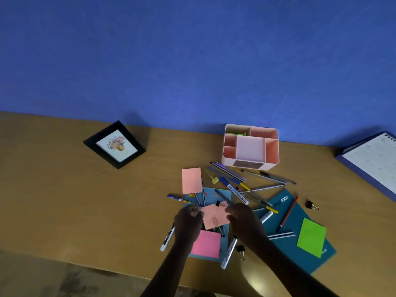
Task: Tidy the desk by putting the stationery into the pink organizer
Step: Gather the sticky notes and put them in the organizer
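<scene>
Where the two meet over the pile, left hand [188, 218] and right hand [244, 221] each pinch one side of a peach note pad [215, 218], hiding the pens beneath. Pink organizer [271, 162]: rear of counter [64, 200], at the wall, apart from the pad, pens just before it. Calendar [372, 159]: cut off at right edge. Broad counter separates pile from framed picture [116, 145], left.

This is looking like a home study corner. A wooden desk [64, 189] is sitting against a blue wall [192, 61], with a framed picture [114, 144], calendar [372, 159] and pens [263, 176] lying around.
</scene>
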`<state>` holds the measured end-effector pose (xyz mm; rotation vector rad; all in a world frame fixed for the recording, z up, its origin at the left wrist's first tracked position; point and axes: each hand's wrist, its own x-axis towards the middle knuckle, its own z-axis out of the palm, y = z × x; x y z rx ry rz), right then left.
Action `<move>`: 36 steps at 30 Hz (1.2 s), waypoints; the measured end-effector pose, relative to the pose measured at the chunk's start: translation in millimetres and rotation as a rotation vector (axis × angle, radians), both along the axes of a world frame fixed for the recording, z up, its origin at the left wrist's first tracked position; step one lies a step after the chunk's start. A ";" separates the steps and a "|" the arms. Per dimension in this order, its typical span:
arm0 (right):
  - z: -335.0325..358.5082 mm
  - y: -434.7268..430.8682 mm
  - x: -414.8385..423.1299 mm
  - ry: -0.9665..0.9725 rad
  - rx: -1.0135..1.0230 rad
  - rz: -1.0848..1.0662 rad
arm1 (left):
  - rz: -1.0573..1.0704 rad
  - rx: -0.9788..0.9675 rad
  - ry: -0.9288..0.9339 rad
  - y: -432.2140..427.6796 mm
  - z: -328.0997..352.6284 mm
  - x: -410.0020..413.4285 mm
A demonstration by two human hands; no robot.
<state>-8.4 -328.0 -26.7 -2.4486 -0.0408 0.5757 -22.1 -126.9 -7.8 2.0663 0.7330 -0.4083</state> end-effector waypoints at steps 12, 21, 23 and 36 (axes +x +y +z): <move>-1.3 12.7 -24.1 0.014 -0.042 -0.109 | 0.081 -0.063 0.050 -13.1 0.7 -11.7; 6.3 15.4 -19.8 0.168 0.296 -0.564 | 0.116 -0.123 0.034 -14.6 10.7 -8.4; 6.6 13.0 -18.1 0.259 0.402 -0.666 | 0.142 -0.161 0.042 -14.5 11.8 -7.1; 37.8 -17.5 -9.0 0.279 0.496 -0.693 | 0.023 -0.160 -0.050 -19.6 26.6 -0.6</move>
